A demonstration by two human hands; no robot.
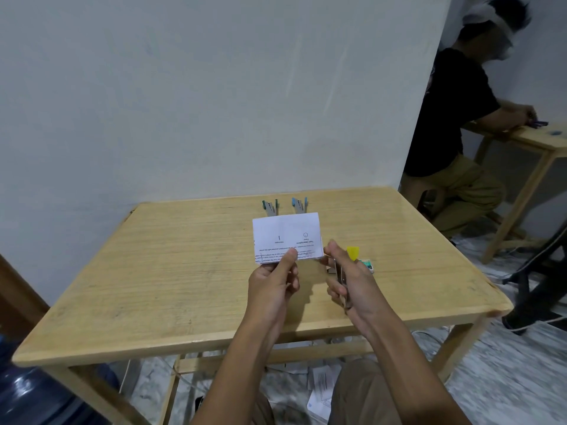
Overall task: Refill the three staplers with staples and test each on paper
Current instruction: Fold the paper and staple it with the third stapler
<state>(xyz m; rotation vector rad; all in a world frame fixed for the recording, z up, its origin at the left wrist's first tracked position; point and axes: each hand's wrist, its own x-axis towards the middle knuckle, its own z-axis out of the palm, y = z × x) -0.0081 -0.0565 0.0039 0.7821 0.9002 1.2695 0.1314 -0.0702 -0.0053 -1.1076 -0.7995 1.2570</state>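
My left hand [274,279] pinches the lower edge of a folded printed paper [287,234] and holds it up over the wooden table [153,271]. My right hand [351,280] grips a small metal stapler with a yellow tip [352,253], just right of the paper's lower corner. Behind the paper, two more staplers lie open near the table's far edge: a green one [270,207] and a blue one [299,205]. A small staple box [368,265] lies on the table beyond my right hand.
A white wall rises right behind the table. Another person [451,118] sits at a second wooden table [540,139] to the right. A blue water jug [36,391] stands at lower left. Papers [319,391] lie on the floor under the table. A dark chair base [534,277] stands on the right.
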